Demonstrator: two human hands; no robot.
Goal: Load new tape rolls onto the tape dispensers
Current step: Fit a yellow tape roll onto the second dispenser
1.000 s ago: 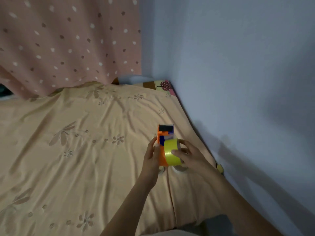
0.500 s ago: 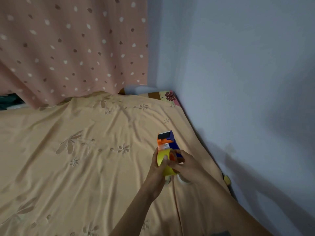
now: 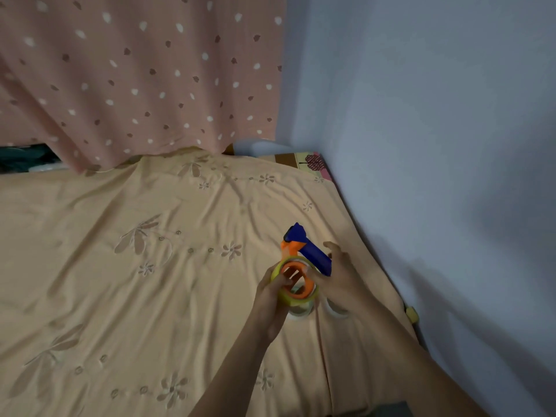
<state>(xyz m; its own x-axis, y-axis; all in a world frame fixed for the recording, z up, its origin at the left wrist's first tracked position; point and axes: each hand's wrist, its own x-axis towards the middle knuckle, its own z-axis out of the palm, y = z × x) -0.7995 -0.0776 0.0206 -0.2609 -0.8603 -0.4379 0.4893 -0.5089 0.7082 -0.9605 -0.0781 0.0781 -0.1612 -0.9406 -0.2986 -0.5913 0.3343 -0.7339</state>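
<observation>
Since half a second ago we find the tape dispenser (image 3: 304, 254) tilted, blue handle now pointing right, yellow tape roll (image 3: 296, 281) on its orange hub, left hand (image 3: 272, 291) fingers curled on the roll, right hand (image 3: 340, 273) fingers spread beside the handle, both above the bed (image 3: 120, 266).

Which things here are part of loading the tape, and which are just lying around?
Part of the job:
- tape dispenser, orange and blue
- yellow tape roll on its hub
- left hand, gripping the roll
- right hand, beside the dispenser handle
- two spare rolls on the bed

Lying about:
- bedsheet
- curtain
- small yellow object by the wall
</observation>
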